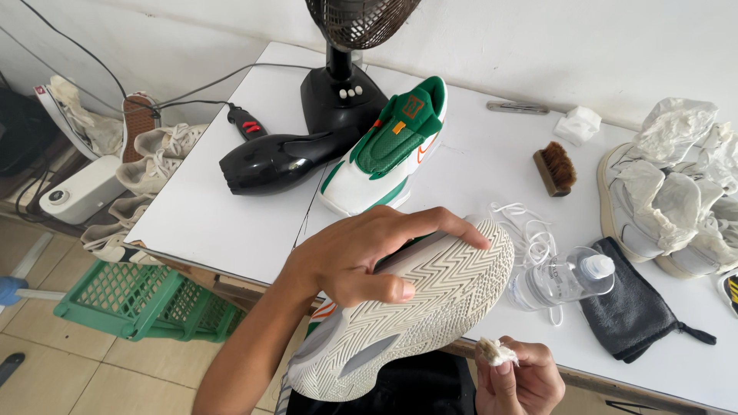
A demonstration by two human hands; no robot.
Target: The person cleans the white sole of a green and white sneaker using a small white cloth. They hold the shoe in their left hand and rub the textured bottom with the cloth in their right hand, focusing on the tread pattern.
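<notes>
A shoe (pixel 400 323) is held sole-up over the worktop (pixel 231 207) edge, gripped by the left hand (pixel 361 257) with fingers spread across the sole, while a small wad (pixel 496 352) is pinched in the right hand (pixel 519 376).

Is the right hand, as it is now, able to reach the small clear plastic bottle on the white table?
Probably yes: the right hand, pinching a small wad, is near the clear plastic bottle, with bare white table between.
</notes>
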